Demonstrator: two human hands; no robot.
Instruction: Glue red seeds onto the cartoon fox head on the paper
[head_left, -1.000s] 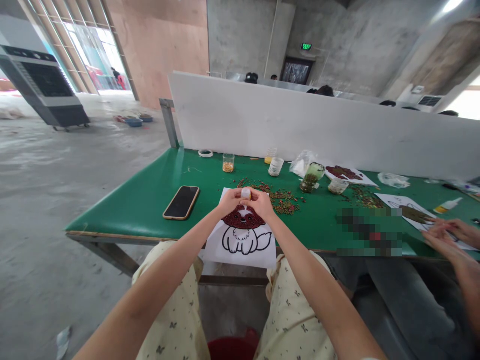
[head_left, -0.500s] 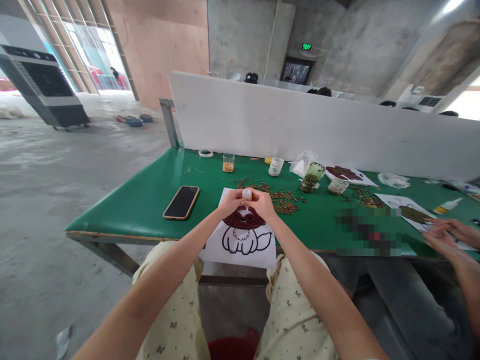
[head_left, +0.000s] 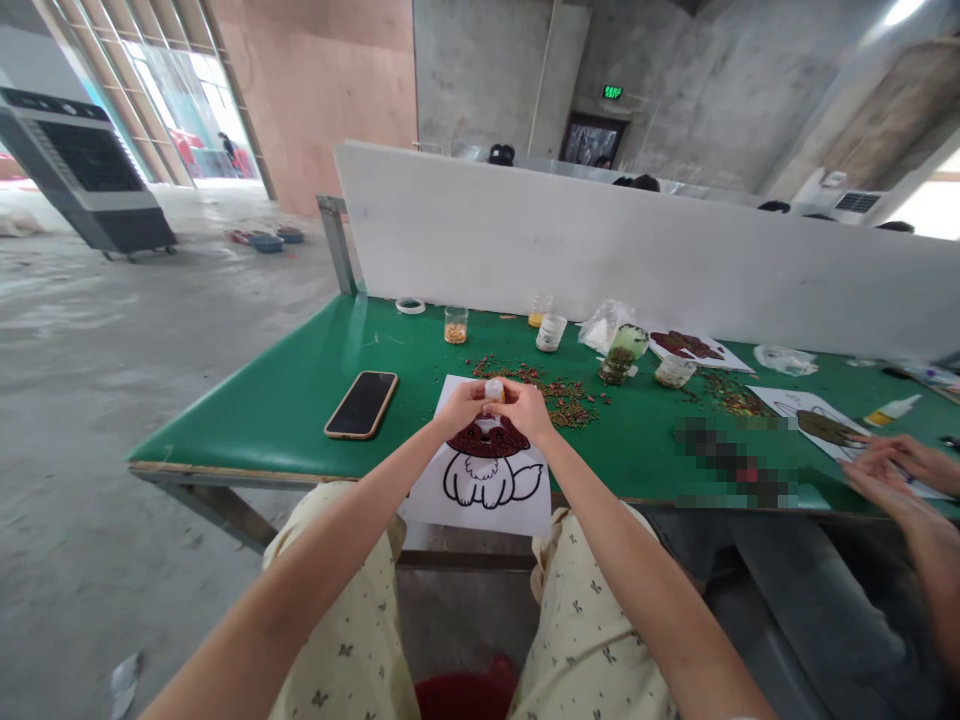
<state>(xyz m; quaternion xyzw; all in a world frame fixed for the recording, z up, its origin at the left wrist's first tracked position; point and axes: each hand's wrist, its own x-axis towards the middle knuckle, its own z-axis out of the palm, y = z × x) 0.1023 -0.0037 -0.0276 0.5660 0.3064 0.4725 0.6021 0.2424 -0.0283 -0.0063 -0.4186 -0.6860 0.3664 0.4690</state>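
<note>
My left hand (head_left: 460, 408) and my right hand (head_left: 526, 408) meet above a drawing, their fingers closed around a small whitish bottle (head_left: 493, 389) with a touch of yellow. It looks like a glue bottle held tip down; its lower end is hidden by my fingers. Beneath them lies the sheet of paper (head_left: 431, 505) with a black-outlined fox-like animal. Dark red grains (head_left: 491, 442) cover much of its head, while the body and tail are bare white. The sheet's near edge hangs past the table edge. Loose red and green grains (head_left: 566, 400) are scattered just beyond my right hand.
On the green table (head_left: 255, 410) lies a phone (head_left: 361, 405) to the left. Behind stand a cup of orange-yellow grains (head_left: 456, 326), a white cup (head_left: 551, 333) and a tilted green jar (head_left: 624, 355). At right, a co-worker's hands (head_left: 896, 465) rest over another drawing (head_left: 817, 425), near a glue bottle (head_left: 892, 411).
</note>
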